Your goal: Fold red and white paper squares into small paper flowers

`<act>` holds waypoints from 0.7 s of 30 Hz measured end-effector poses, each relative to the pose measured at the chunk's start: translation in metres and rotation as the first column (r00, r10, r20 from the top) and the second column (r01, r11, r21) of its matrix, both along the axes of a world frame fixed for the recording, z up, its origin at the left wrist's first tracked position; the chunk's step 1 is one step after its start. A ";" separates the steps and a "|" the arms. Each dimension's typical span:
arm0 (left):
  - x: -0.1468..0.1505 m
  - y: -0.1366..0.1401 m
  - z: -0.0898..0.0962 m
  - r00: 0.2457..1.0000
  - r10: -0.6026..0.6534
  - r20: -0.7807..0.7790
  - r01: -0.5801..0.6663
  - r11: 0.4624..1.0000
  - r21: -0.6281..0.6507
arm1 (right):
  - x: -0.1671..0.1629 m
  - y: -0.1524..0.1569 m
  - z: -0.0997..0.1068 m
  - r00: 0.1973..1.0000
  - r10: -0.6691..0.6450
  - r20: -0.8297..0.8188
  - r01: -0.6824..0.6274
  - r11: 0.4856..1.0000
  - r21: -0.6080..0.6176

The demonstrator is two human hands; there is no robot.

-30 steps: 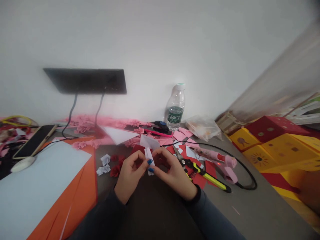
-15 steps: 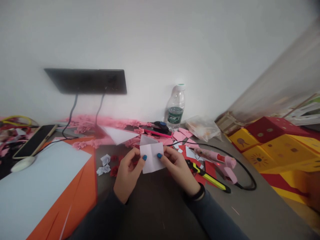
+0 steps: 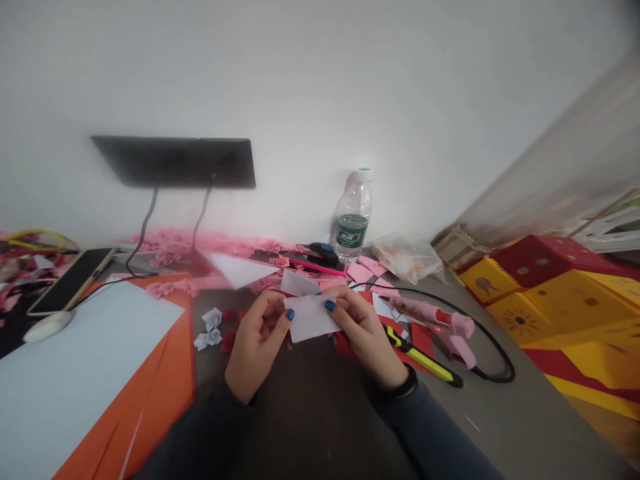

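A small piece of white paper is held up between my two hands, above the dark grey table. My left hand pinches its left edge between thumb and fingers. On the right edge, my right hand grips it with the thumb on the near face and fingers behind. The paper now looks like a low, wide rectangle. Left of my left hand lie white folded paper flowers, with red ones close to the fingers. Another white paper piece lies just behind my hands.
A pink glue gun and a yellow-black utility knife lie right of my hands. Behind stands a water bottle. White sheets over orange paper and a phone fill the left. Yellow-red boxes stand far right.
The held paper has gone from an upright, creased sheet to a flatter, wider shape, apparently folded over. My right hand has shifted slightly right; my left hand has stayed nearly in place.
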State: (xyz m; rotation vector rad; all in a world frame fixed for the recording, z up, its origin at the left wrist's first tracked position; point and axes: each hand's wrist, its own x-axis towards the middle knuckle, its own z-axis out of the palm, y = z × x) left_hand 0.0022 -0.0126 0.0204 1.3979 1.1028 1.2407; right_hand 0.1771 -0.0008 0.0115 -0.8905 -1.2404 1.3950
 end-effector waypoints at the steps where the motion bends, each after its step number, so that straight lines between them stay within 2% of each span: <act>1: 0.000 0.000 0.001 1.000 -0.002 0.019 0.002 1.000 0.008 | 0.000 0.000 0.000 1.000 0.004 -0.028 -0.004 1.000 -0.015; 6: -0.001 -0.001 0.003 0.996 -0.046 0.070 0.045 0.999 0.013 | 0.000 0.000 -0.002 0.989 0.004 -0.150 -0.013 0.998 -0.059; 10: -0.001 0.000 -0.001 0.988 -0.046 0.150 0.060 0.994 -0.092 | 0.002 0.001 -0.002 0.999 -0.040 0.022 0.038 0.996 0.085; 13: 0.000 0.002 -0.003 0.985 -0.157 0.077 0.167 0.973 -0.159 | 0.002 -0.001 0.001 0.992 0.025 0.123 -0.046 0.986 0.163; 16: 0.001 0.003 -0.003 0.966 -0.256 0.023 0.255 0.944 -0.208 | -0.001 -0.003 0.003 0.990 0.102 0.098 -0.114 0.986 0.124; 19: 0.000 0.002 -0.003 0.977 -0.212 0.036 0.215 0.954 -0.208 | -0.004 -0.005 0.002 0.994 0.112 -0.015 -0.111 0.992 0.051; 21: 0.000 0.001 -0.003 0.985 -0.166 0.041 0.171 0.966 -0.194 | -0.005 -0.003 0.001 0.992 0.128 -0.004 -0.128 0.991 0.037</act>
